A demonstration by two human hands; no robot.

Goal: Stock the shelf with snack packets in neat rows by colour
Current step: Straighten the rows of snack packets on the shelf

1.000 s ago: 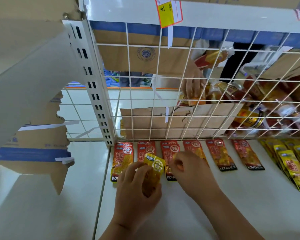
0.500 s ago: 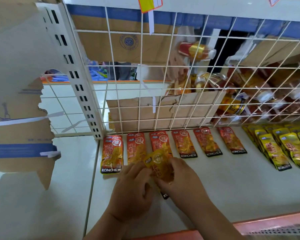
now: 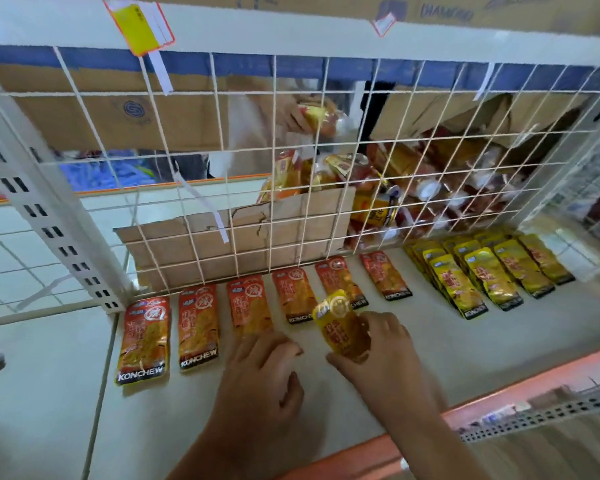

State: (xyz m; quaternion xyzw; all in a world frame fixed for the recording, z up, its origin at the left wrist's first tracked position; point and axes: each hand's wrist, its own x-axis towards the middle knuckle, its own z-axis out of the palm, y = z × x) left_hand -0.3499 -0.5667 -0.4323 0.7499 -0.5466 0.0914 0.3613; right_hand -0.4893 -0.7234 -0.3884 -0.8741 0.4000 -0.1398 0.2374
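Observation:
Several red-orange snack packets [image 3: 199, 330] lie side by side in a row at the back left of the white shelf [image 3: 430, 334]. Overlapping yellow packets [image 3: 478, 271] form rows at the back right. My right hand [image 3: 381, 355] pinches one yellow packet [image 3: 343, 327] by its lower end and holds it tilted above the shelf, in front of the red row. Just left of it, my left hand [image 3: 260, 379] hovers over the shelf with curled fingers and holds nothing; it hides the lower end of the third red packet.
A white wire grid [image 3: 274, 174] backs the shelf. Behind it stand cardboard boxes [image 3: 236, 237] and a heap of snack bags [image 3: 409, 188], and another person's hand [image 3: 298, 114] holds a packet there. An orange rail [image 3: 499, 403] edges the shelf front. A white upright post [image 3: 49, 216] stands at left.
The yellow packet passed from my left hand to my right, which now holds it further right. My left hand let go. The view shifted right, showing more of the yellow rows.

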